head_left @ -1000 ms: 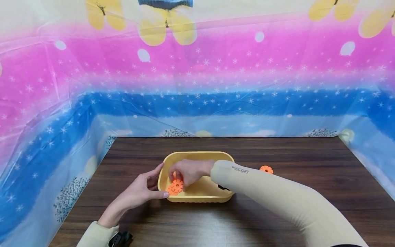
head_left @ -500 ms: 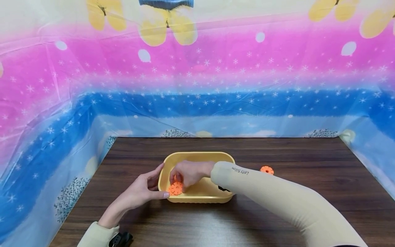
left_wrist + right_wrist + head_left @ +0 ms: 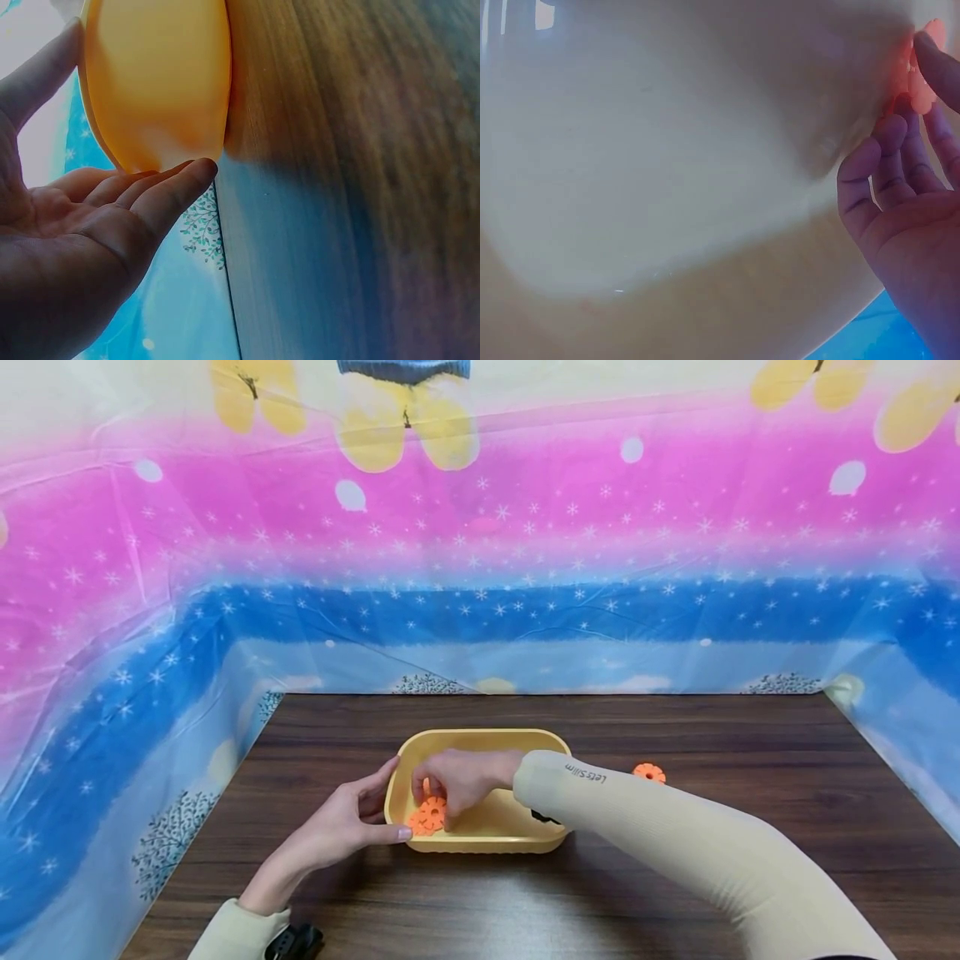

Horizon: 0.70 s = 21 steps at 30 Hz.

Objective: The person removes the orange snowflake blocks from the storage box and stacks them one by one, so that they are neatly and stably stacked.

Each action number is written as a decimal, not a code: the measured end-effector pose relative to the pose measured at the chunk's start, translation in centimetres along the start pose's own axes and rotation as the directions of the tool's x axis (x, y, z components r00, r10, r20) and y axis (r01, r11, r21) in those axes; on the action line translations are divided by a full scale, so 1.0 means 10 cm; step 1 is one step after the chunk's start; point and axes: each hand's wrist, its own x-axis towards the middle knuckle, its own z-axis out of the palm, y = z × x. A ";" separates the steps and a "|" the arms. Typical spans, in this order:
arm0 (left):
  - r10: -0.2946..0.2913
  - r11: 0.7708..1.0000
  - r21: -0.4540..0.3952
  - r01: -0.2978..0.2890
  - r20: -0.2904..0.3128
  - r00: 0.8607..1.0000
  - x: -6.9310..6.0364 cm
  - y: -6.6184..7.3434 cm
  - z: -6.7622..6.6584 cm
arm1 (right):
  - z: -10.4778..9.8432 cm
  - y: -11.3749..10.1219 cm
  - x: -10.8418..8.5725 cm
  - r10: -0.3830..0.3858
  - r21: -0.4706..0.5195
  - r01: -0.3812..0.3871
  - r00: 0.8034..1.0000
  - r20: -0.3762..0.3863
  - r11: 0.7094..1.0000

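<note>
A yellow plastic basin (image 3: 491, 842) stands on the table, its left end held by my left hand (image 3: 337, 827). The thumb lies at the near rim and the fingers along the end wall, also visible in the left wrist view. My right hand (image 3: 461, 781) reaches inside. Its thumb and fingers pinch an orange notched disc (image 3: 928, 71), a flower-shaped connecting piece, in the right wrist view. By those fingertips, another orange disc (image 3: 417, 823) lies partly hidden in the near left corner. The palm and curled fingers cover part of the basin floor.
To the right of the basin, a lone orange disc (image 3: 648, 772) lies on the dark wooden table (image 3: 480, 910), just behind my right sleeve (image 3: 675, 810). A patterned cloth (image 3: 480, 610) stands along the table's back and left sides.
The orange disc at my right fingertips dips and tilts, then comes back up a little. Both hands and the basin stay in about the same place.
</note>
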 end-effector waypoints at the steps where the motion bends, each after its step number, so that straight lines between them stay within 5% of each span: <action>1: -0.002 1.000 0.000 0.002 0.001 1.000 0.00 0.00 0.00 | 0.00 0.00 0.00 0.000 -0.004 0.000 1.000 0.007 1.000; 21: -0.006 1.000 0.001 0.006 -0.009 1.000 0.00 0.01 0.00 | -0.10 -0.05 -0.10 -0.009 -0.048 0.009 1.000 -0.007 0.999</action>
